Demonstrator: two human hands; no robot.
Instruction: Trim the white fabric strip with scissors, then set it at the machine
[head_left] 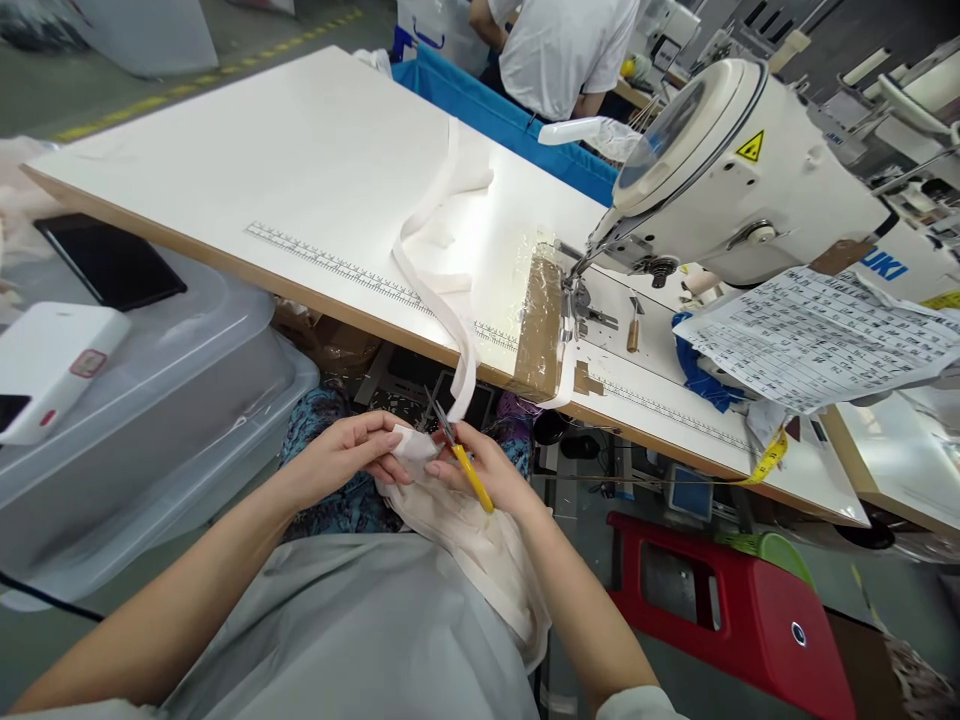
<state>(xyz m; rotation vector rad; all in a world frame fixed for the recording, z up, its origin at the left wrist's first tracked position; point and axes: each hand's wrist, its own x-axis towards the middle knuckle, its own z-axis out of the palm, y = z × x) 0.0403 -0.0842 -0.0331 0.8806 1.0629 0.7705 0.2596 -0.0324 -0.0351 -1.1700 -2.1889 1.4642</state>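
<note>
My left hand (361, 450) pinches the edge of a cream fabric piece (480, 540), which drapes down over my lap. Close beside it, my right hand (480, 470) is closed around yellow-handled scissors (471, 478). Their dark blades point up and away from me, just below the table edge. A long pale fabric strip (427, 290) lies curved on the white table (285, 130) and hangs over its front edge down to the scissors. My fingers partly hide where strip, fabric and blades come together.
A sewing machine (712, 170) stands on the right of the table. Paper sheets (825, 330) hang by it. To the left, a phone (109, 260) and a white device (60, 370) rest on a plastic bin (202, 400). A red stool (735, 620) is lower right; a person (562, 55) sits beyond.
</note>
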